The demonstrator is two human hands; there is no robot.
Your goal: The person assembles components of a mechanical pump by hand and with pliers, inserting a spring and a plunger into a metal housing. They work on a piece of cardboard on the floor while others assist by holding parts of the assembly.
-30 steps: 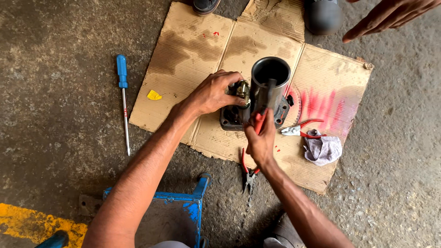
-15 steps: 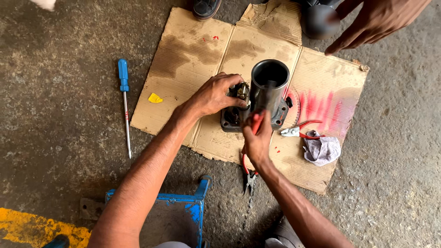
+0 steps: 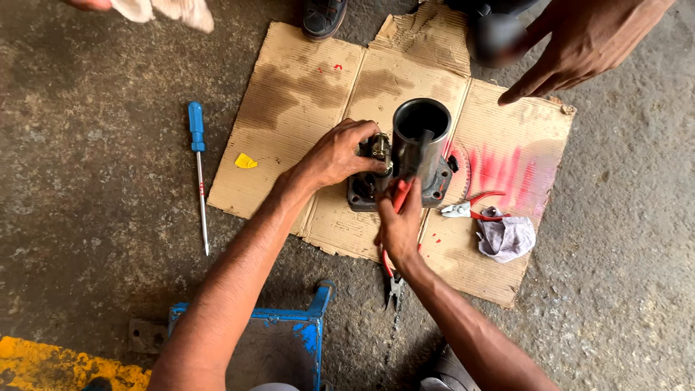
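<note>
Two hands work on a dark metal housing (image 3: 405, 170) that stands upright on a flattened sheet of cardboard (image 3: 304, 94) spread over the concrete floor (image 3: 94, 181), probably to keep grit off the part and oil off the ground. The housing has a wide open tube on top and a flanged base resting on the cardboard. The left hand (image 3: 340, 153) is clenched around a small brass-coloured fitting (image 3: 379, 147) at the side of the base, seemingly to steady it. The right hand (image 3: 399, 226) grasps a red-handled tool (image 3: 399, 195), its tip pressed against the housing near the fitting; the working end is hidden behind the fingers and the tube, so I cannot tell what kind it is.

Spare tools lie within reach: a blue-handled screwdriver (image 3: 197, 163) on the floor to the left, red-handled pliers (image 3: 470, 210) and a crumpled rag (image 3: 505, 237) on the cardboard to the right, and another pair of pliers (image 3: 393, 284) on the floor below the right wrist. A yellow scrap (image 3: 245, 161) sits on the cardboard edge.

Another person's hand (image 3: 579, 43) points down from the upper right. A blue metal stand (image 3: 289, 326) is cut off at the bottom edge.
</note>
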